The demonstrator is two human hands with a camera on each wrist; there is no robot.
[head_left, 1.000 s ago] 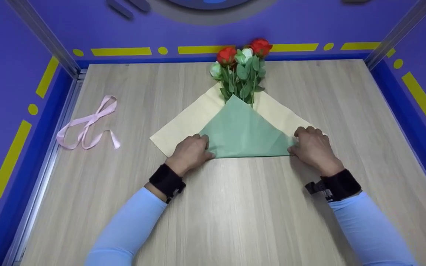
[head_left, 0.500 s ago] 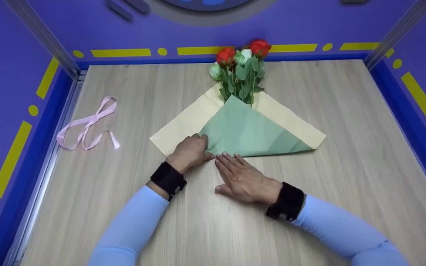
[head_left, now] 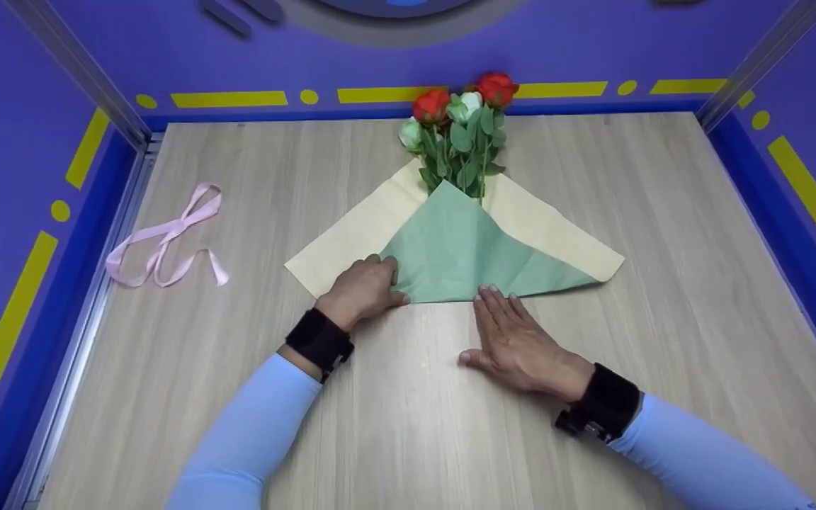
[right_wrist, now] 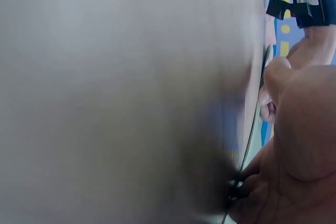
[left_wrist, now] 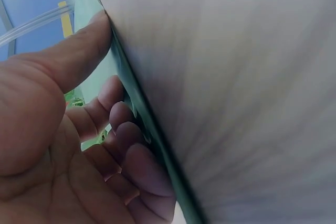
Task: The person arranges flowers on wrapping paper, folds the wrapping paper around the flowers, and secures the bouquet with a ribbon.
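A sheet of wrapping paper, green outside (head_left: 443, 248) and cream inside (head_left: 351, 234), lies on the table with its near part folded up over the flower stems. Red and white roses (head_left: 461, 117) stick out beyond its far edge. At the left end of the fold, my left hand (head_left: 362, 287) holds the paper with bent fingers; in the left wrist view its thumb (left_wrist: 86, 48) lies along the green folded edge. My right hand (head_left: 518, 347) is flat, its straight fingertips on the fold near the middle. Right of them, the green layer bulges up slightly.
A pink ribbon (head_left: 174, 230) lies in loose loops on the left side of the wooden table (head_left: 408, 425). Blue walls with yellow marks (head_left: 227, 99) enclose the table at the back and both sides.
My right hand let go of the fold's right end, came in beside the left hand with fingers straight, then slid right along the fold. The left hand stayed in place.
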